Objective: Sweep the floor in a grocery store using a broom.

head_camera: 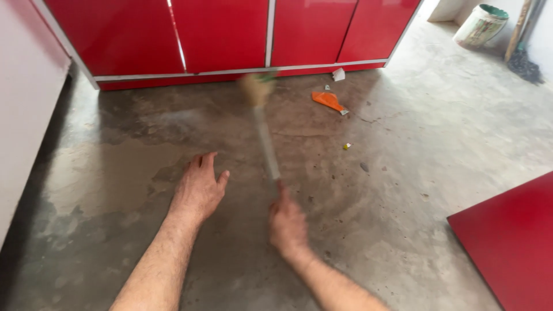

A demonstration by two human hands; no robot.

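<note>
My right hand grips the lower end of a long thin brush, which points away from me over the concrete floor. Its pale bristle head is blurred by motion, close to the base of the red cabinets. Flat on the floor to the left of the brush rests my left hand, palm down with fingers spread, holding nothing.
An orange scrap, a white scrap and a tiny yellow bit lie on the floor near the cabinets. A red panel lies at the right. A white bucket and a broom stand far right.
</note>
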